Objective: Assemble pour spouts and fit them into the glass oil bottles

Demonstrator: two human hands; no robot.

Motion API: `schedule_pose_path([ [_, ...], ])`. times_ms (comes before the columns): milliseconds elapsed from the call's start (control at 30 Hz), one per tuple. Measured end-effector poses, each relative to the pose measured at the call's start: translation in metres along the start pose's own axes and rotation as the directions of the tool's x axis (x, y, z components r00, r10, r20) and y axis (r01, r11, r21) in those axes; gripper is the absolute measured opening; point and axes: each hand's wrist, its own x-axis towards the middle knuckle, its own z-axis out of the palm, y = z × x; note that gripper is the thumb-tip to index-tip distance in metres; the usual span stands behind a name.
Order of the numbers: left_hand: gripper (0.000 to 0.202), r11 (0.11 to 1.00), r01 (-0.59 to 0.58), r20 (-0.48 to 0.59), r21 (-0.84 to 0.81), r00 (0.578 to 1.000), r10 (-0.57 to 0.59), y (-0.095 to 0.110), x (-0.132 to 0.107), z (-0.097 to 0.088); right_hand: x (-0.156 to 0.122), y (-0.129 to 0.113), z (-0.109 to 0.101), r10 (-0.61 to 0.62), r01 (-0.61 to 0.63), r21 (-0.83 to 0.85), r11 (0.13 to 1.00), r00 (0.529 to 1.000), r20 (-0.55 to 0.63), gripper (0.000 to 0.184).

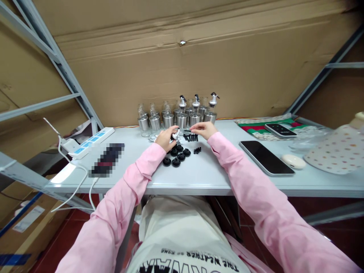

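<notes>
wall: big creased brown cardboard sheet (199,57) behind the tabletop (213,172) | frame: grey metal rack struts (58,60) slanting up at left and right | furniture: pale grey tabletop | floor (64,242): dark red-brown | lower left: cardboard box (17,223) on the floor | light: even, soft, bright

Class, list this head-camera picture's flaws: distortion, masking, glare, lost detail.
Head view: the wide lens splays the shelf struts outward; a pixelated patch masks something on the table; glare whitens the table's left corner near the power strip; the silvery part held by the left hand, with the right hand beside it, is too small to make out.
</notes>
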Motion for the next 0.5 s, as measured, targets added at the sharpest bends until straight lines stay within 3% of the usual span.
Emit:
schedule_pose_path([
  [200, 0.053, 0.998, -0.047, 0.016, 0.05, 0.999, 0.047, 0.002, -0.001, -0.002, -0.006, -0.012, 0.012, -0.106, 0.09, 0.127, 0.988, 0.987, 0.123, 0.02],
  [333, 0.053, 0.994, -0.101, 0.04, 0.034, 0.994, 0.1, 0.002, -0.003, 0.0, -0.006, -0.014, 0.013, -0.072, 0.045, 0.236, 0.971, 0.992, 0.105, 0.028],
  [500, 0.054, 0.996, -0.088, 0.053, 0.032, 0.995, 0.086, 0.003, -0.003, 0.001, -0.006, -0.017, 0.017, -0.012, -0.009, 0.436, 0.9, 0.999, 0.047, 0.038],
])
